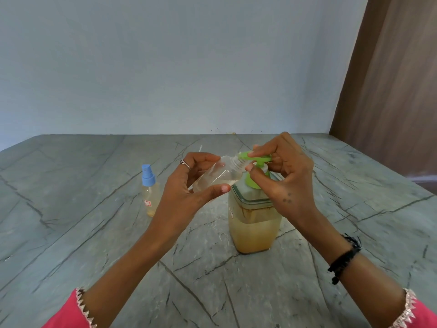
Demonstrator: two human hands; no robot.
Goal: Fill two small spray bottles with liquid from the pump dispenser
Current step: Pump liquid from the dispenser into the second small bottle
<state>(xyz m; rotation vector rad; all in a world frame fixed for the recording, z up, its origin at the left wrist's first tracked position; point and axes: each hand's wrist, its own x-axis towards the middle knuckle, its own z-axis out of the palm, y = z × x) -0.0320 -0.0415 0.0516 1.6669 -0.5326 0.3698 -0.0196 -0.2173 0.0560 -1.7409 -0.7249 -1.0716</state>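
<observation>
We tilt the open spray bottle [218, 177] in our left hand [189, 185], neck at the pump dispenser [255, 209] spout; our right hand [283, 171] grips the pump head. Light, slick plastic, best held mid-body. The capped bottle [149, 192] stands on the desk [94, 233].

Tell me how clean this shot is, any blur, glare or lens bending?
Head view: light soft and even, no harsh glare; wide-angle bending bows the table edges; the open bottle and capped spray bottle look slightly soft; faint shadow beside the dispenser.
</observation>
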